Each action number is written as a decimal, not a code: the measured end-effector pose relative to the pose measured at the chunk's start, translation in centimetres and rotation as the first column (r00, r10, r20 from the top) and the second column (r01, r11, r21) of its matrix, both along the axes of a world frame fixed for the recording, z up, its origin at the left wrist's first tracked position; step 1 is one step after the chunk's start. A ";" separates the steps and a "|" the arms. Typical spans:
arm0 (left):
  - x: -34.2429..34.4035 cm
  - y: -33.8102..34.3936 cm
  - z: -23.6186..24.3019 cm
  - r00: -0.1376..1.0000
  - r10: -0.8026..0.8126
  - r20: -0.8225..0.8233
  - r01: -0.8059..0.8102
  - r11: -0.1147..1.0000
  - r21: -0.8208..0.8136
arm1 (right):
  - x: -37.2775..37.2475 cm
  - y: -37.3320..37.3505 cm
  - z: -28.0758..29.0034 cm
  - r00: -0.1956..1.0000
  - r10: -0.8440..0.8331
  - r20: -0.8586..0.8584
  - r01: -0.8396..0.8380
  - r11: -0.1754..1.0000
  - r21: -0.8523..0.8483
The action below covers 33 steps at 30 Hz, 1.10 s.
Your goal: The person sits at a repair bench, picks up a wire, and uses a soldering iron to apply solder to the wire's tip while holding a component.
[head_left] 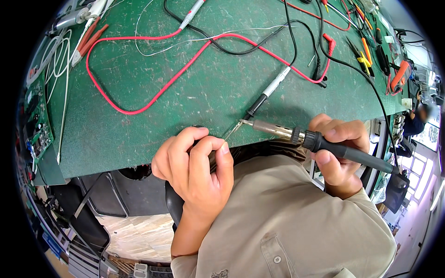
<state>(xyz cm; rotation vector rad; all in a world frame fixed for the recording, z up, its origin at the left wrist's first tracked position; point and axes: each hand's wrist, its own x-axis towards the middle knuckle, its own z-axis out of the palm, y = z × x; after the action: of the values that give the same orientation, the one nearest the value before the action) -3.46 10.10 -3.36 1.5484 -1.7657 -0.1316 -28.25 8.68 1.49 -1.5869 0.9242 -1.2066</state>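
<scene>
My right hand (340, 148) grips a soldering iron (357, 155) by its black handle. The iron's tip points left and meets, or nearly meets, a thin metal pin (234, 131). Thumb and forefinger of my left hand (197, 162) pinch the lower end of that pin near the bench's front edge. Just above, a test probe (269, 88) with a grey and black body lies in line with the pin. Whether the pin is the probe's own tip or a separate wire, I cannot tell.
A red test lead (153, 103) loops across the green bench mat (111, 139). Beyond it are a second probe (191, 14) and thin silvery wire (171, 45). Pliers and other hand tools (364, 55) lie far right. A green circuit board (39, 123) is at the left.
</scene>
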 end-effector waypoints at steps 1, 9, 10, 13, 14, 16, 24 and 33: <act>-0.1 0.1 0.2 1.000 -0.006 0.001 0.006 1.000 0.015 | 0.1 0.0 0.2 1.000 0.000 -0.019 0.000 1.000 -0.003; -0.1 0.2 0.6 1.000 -0.021 -0.010 0.021 0.998 0.053 | -0.1 -0.3 0.3 0.994 0.043 -0.100 -0.053 0.994 -0.099; -0.1 0.2 0.6 1.000 -0.020 -0.010 0.021 0.998 0.055 | -0.1 -0.3 0.2 0.993 0.045 -0.109 -0.057 0.992 -0.109; -0.1 0.2 0.7 1.000 -0.019 -0.006 0.020 0.998 0.058 | 0.0 -0.3 0.1 0.991 0.034 -0.130 -0.053 0.989 -0.141; -0.1 0.2 0.7 1.000 -0.020 -0.003 0.020 0.998 0.058 | 0.0 -0.3 0.1 0.990 0.029 -0.136 -0.050 0.987 -0.153; -0.1 0.2 0.7 1.000 -0.021 0.001 0.021 0.998 0.056 | 0.0 -0.4 0.0 0.989 0.025 -0.148 -0.050 0.985 -0.166; 0.0 0.1 0.1 1.000 -0.010 -0.001 0.010 1.000 0.011 | 0.2 -0.5 -0.1 0.986 -0.004 -0.169 -0.034 0.974 -0.223; 0.0 0.1 0.2 1.000 -0.012 -0.001 0.012 1.000 0.024 | 0.5 -0.7 0.1 0.984 -0.028 -0.178 -0.017 0.969 -0.246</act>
<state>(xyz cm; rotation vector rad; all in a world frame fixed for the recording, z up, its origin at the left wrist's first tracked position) -3.47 10.18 -3.11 1.5544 -1.7795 -0.1596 -27.74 7.95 1.61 -1.9190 0.9196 -1.2349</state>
